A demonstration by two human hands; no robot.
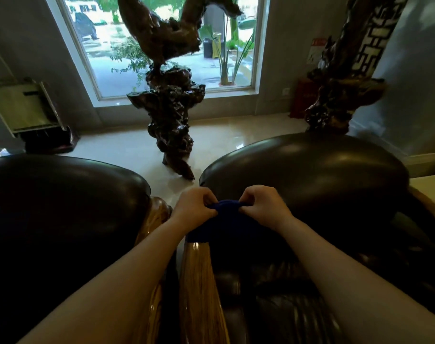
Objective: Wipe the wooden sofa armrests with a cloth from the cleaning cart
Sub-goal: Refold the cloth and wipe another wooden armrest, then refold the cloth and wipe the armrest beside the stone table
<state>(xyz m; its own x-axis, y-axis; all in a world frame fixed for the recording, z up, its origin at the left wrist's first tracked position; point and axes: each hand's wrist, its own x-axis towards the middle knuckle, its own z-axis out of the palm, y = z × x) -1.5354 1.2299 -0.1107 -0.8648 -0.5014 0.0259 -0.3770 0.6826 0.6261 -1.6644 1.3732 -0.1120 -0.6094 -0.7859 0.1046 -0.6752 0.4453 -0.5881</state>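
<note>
Over the far end of the wooden armrest (201, 281), between two dark leather seat backs: one cloth (226, 219), dark blue, draped across the rail's top.

Holding: left hand (195, 207) and right hand (262, 206), both closed in a pinch grip on the cloth's upper edge, fingers curled tight, the fabric bunched between them.

Handling, by judgement: soft, light, limp; folds readily, no risk of breakage. Best taken by an edge or corners to spread it, then pressed flat under the palm for wiping. Armrest looks rigid, polished, likely slick; the cloth may slide along it easily.

Second armrest (157, 212), left, touching neither hand.

Writing: red wall notice (317, 50) beside the window, too small to read. Carved panel (371, 43) at right bears openwork, not legible as text. No brand seen on the cloth.
</note>
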